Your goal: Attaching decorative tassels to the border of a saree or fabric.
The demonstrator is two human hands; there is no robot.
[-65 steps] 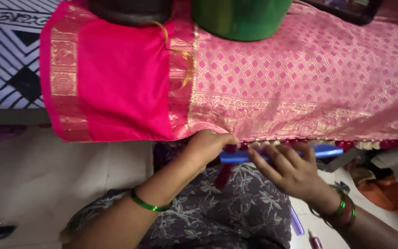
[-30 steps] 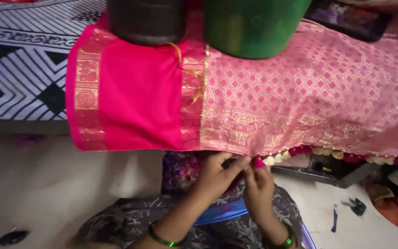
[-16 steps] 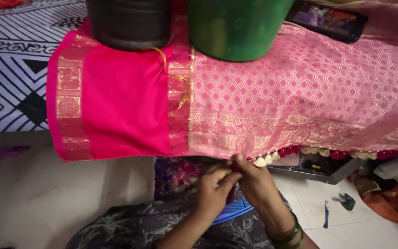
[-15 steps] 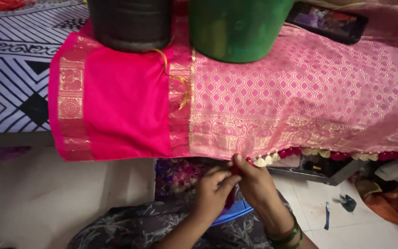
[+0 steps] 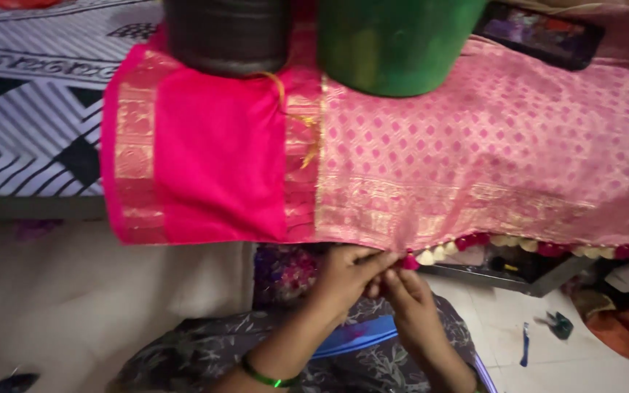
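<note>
Both hands meet at the hanging lower edge of the pink sari (image 5: 489,167), which is draped over the bed (image 5: 30,109). The left hand (image 5: 347,273) and right hand (image 5: 409,298) have their fingers (image 5: 384,260) closed together, pinching a small pink tassel (image 5: 409,262) on that hem. Right of the fingers runs a row of cream and red tassels (image 5: 518,244). Above the fingers, on the cloth, stand a black container (image 5: 227,33) and a green one (image 5: 394,44) (both cut off at the top).

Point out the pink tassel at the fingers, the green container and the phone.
pink tassel (image 5: 409,262), head view, on its round body at the fabric hem.
green container (image 5: 394,44), head view, middle of its side wall.
phone (image 5: 540,35), head view, centre of its screen.
</note>
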